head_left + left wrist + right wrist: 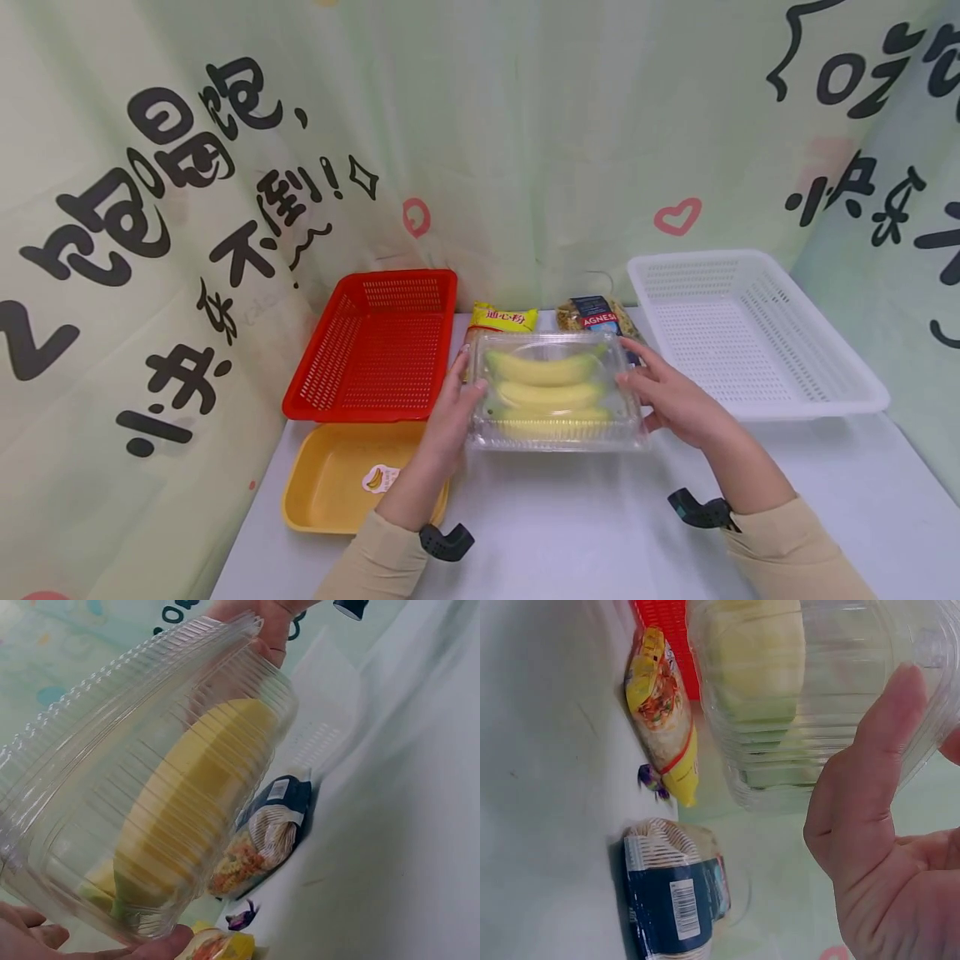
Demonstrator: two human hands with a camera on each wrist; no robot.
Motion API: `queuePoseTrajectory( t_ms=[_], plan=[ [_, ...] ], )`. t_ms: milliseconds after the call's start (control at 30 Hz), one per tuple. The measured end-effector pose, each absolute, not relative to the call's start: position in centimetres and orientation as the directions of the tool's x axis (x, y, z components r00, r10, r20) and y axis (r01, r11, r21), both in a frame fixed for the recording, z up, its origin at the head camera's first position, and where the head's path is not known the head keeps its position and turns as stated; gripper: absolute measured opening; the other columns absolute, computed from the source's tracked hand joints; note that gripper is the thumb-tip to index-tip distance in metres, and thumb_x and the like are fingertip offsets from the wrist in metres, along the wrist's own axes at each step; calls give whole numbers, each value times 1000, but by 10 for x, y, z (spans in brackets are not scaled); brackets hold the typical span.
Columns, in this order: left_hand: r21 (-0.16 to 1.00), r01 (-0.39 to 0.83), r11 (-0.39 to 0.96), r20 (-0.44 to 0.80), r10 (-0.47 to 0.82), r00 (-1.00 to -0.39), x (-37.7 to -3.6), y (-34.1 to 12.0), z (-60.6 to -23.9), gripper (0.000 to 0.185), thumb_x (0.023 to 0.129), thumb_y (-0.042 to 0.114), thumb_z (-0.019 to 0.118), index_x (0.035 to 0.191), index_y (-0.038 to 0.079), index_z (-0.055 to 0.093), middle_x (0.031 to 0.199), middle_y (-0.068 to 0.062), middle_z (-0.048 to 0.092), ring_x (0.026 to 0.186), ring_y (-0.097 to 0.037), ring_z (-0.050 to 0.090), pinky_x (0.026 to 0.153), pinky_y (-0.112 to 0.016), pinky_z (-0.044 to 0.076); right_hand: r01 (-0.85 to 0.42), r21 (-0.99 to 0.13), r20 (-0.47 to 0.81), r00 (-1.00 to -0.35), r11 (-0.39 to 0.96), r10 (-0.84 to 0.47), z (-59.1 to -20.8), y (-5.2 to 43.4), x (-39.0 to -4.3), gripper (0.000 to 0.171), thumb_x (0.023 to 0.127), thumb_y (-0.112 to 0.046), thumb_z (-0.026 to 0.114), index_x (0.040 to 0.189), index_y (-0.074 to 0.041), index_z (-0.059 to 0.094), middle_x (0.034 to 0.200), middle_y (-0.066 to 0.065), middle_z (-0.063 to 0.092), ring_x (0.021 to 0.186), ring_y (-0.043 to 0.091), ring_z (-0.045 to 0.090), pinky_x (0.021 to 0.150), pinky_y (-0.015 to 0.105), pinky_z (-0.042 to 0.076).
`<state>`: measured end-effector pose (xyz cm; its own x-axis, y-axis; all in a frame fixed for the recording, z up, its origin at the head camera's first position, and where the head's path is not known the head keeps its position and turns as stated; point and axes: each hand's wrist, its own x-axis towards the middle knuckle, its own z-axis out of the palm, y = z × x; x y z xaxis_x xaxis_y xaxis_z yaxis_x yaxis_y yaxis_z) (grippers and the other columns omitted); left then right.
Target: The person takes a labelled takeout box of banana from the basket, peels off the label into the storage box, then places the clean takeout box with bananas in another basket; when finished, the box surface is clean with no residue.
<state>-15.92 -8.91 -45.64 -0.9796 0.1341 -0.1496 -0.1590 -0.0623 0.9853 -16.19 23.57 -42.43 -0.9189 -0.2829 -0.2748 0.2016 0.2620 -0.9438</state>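
Observation:
A clear plastic clamshell box point(562, 443) is held up over the table, with several yellow bananas point(551, 395) lying side by side inside. My left hand point(448, 415) grips its left end, and my right hand point(670, 402) grips the right end. The lid is down over the fruit. From the left wrist, the ridged side of the box point(97, 761) fills much of the view, raised off the table. In the right wrist view a finger of my right hand point(885, 825) lies along the box wall.
Behind the box stand a yellow pasta packet point(504, 317) and a dark-labelled pasta bag point(597, 315). A small purple-wrapped item point(652, 781) lies between them. A red basket point(375, 358) and a yellow tub point(330, 483) are on the left, a white basket point(750, 350) on the right.

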Motion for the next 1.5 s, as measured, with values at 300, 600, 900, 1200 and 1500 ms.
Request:
queuePoseTrajectory(
  t_ms=[300,600,900,1200,1500],
  plan=[
    [990,-113,-79,-108,60,-992,-162,-92,-458,58,97,34,55,150,41,34,152,6,39,127,-24,46,101,-39,45,141,-914,-247,-937,380,-246,-426,231,-158,77,100,-47,50,160,-29,4,141,25,39,102,30,57,70,39,58],
    [991,-107,-84,-107,2,-994,-166,-94,-459,58,95,34,56,149,39,35,158,9,31,141,-23,38,114,-49,37,180,-930,-266,-931,319,-251,-432,218,-141,77,102,-48,45,159,-30,-4,157,27,19,136,54,34,91,56,55],
    [991,-109,-83,-110,-8,-994,-165,-94,-460,57,96,34,55,150,38,35,158,8,33,138,-23,42,113,-48,39,250,-949,-296,-915,192,-272,-441,207,-136,74,104,-43,43,159,-33,-6,160,24,8,129,47,44,83,55,58],
    [987,-135,-92,-134,14,-991,-165,-93,-458,60,97,34,55,152,36,33,158,5,34,136,-25,44,111,-48,41,238,-968,-250,-919,78,-306,-445,205,-135,71,105,-40,42,159,-32,-4,157,22,15,111,27,58,86,56,57],
    [984,-167,60,-173,109,-979,-179,-103,-444,66,97,47,53,155,35,24,163,7,25,149,-23,28,116,-53,34,213,-977,-206,-940,1,-270,-444,206,-136,71,105,-36,42,159,-29,-3,150,25,26,103,17,64,88,54,57]
  ],
)
